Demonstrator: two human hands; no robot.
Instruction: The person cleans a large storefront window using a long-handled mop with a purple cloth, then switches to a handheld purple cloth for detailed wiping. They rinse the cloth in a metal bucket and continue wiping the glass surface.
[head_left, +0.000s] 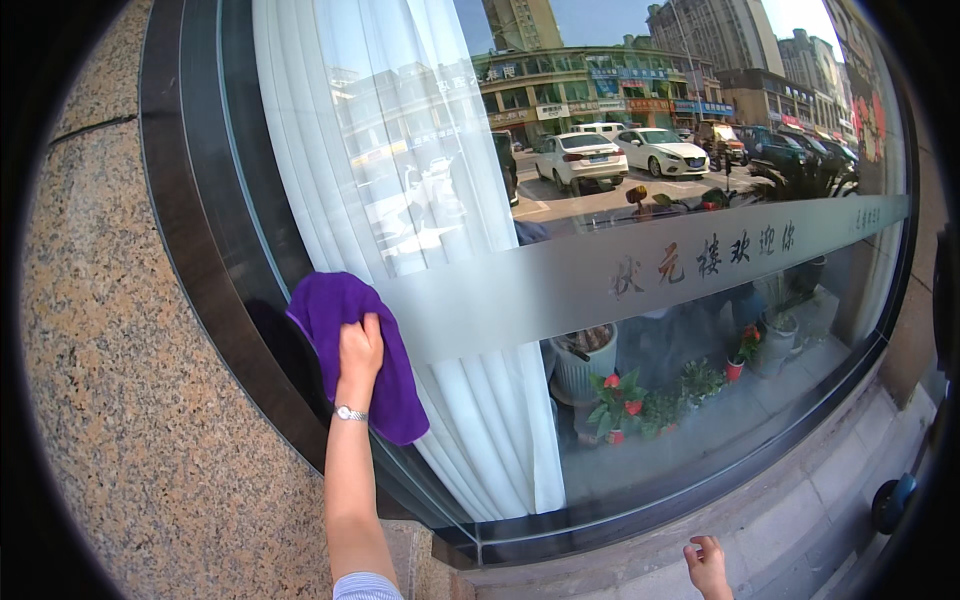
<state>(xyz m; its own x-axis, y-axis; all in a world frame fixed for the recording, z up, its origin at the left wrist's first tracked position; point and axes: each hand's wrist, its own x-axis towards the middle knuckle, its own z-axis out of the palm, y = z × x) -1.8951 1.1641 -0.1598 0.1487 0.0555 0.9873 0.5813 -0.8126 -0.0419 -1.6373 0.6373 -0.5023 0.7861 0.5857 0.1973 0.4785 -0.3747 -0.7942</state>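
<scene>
My left hand (361, 351), with a metal wristwatch (351, 413) below it, grips a purple cloth (397, 382) and presses it against the left edge of a large window. The cloth lies partly on the dark window frame (274, 330) and partly on the glass, beside a frosted band (480, 307) that bears writing. At the bottom right, my right hand (706, 564) hangs in front of the paving with its fingers loosely curled and nothing in it.
Speckled stone wall (150, 360) borders the frame on the left. Behind the glass are a white curtain (495, 435) and potted plants (616, 405). A stone ledge (757, 525) runs below the window. Parked cars and buildings appear as reflections. A dark wheel-like object (891, 504) stands at the far right.
</scene>
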